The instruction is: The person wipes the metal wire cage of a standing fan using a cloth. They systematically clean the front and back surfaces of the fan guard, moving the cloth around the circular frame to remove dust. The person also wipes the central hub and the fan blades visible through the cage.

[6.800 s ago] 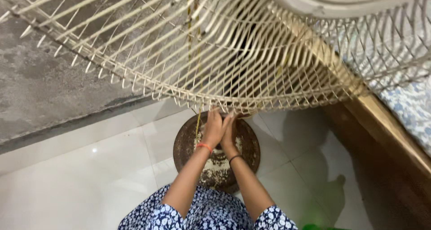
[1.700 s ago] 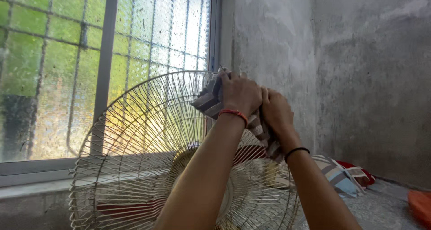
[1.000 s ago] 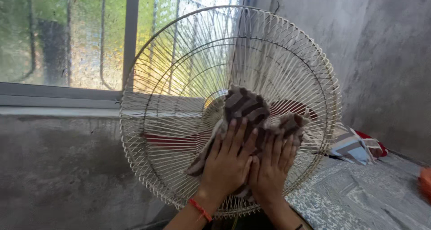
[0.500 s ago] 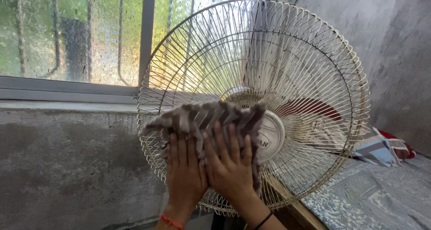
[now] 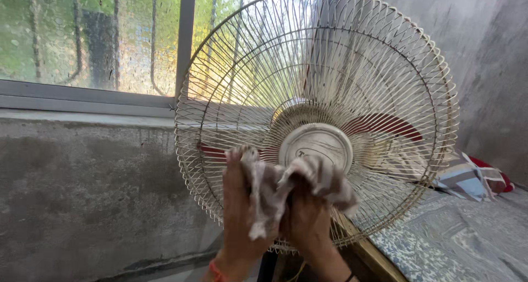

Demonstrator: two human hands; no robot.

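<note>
- Against the lower front of the round cream wire fan guard (image 5: pixel 385 67), the soft, light grey-brown striped cloth (image 5: pixel 286 185) sits bunched
- Left hand (image 5: pixel 237 216) presses flat; right hand (image 5: pixel 308 221) clenches folds; springy wires suit rim holds

Your right hand (image 5: pixel 308 224) is mostly covered by the bunched cloth (image 5: pixel 286 185); you cannot count its fingers or confirm the grip. Cloth is motion-blurred, its pattern unreadable. Your left hand (image 5: pixel 237 210) shows edge-on, palm hidden. Both wrists are cut by the bottom edge. The fan guard (image 5: pixel 316 111) loses its top rim at the upper edge; stand and base hidden. Red blades (image 5: pixel 385 127) only partly visible behind wires.
</note>
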